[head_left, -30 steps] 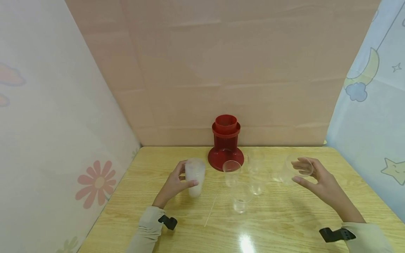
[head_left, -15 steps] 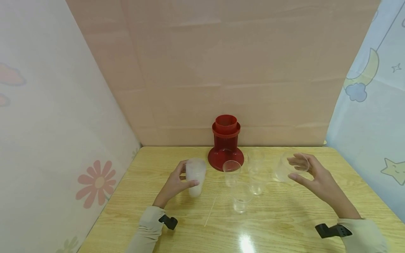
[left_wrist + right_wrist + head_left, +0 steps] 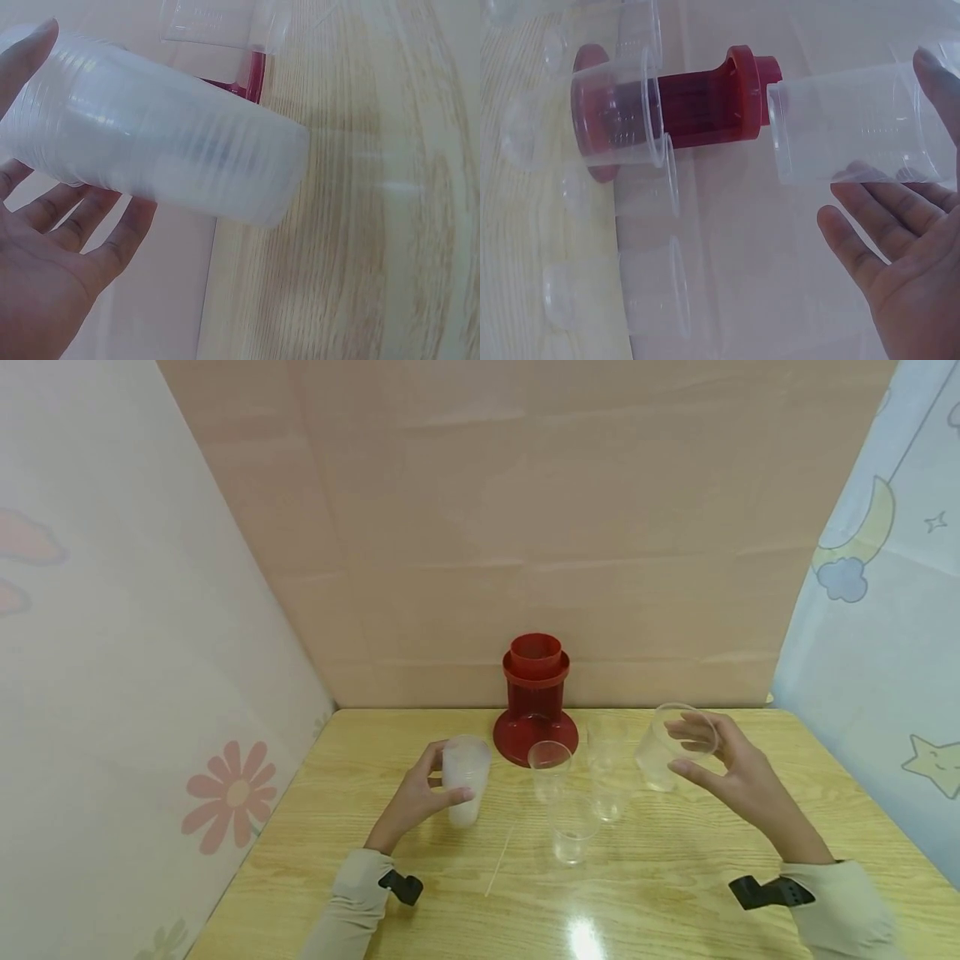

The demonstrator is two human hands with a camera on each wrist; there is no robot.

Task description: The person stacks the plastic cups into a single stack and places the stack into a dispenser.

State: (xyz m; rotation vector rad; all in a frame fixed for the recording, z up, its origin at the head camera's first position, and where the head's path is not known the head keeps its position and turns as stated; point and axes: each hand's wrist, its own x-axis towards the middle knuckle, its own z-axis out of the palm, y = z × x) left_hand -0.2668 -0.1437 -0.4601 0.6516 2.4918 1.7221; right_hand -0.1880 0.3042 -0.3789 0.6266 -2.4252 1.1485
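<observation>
Currently | left fingers (image 3: pixel 124 236) grip cup stack (image 3: pixel 172 142) | right fingers (image 3: pixel 847 240) grip cup (image 3: pixel 847 120) | marks (image 3: pixel 881 130) wrist-view only

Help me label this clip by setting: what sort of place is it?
Probably a makeshift indoor booth: a wood-grain table, a creased brown backdrop behind it, and cartoon-printed side walls closing in either side.

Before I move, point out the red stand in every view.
Head: red stand at centre, near the back edge of the wooden table.
Left wrist: red stand shows only as a sliver, top centre, partly hidden by the cup stack.
Right wrist: red stand turned sideways, upper half, left of centre.
Shared landmark: the wooden table.
</observation>
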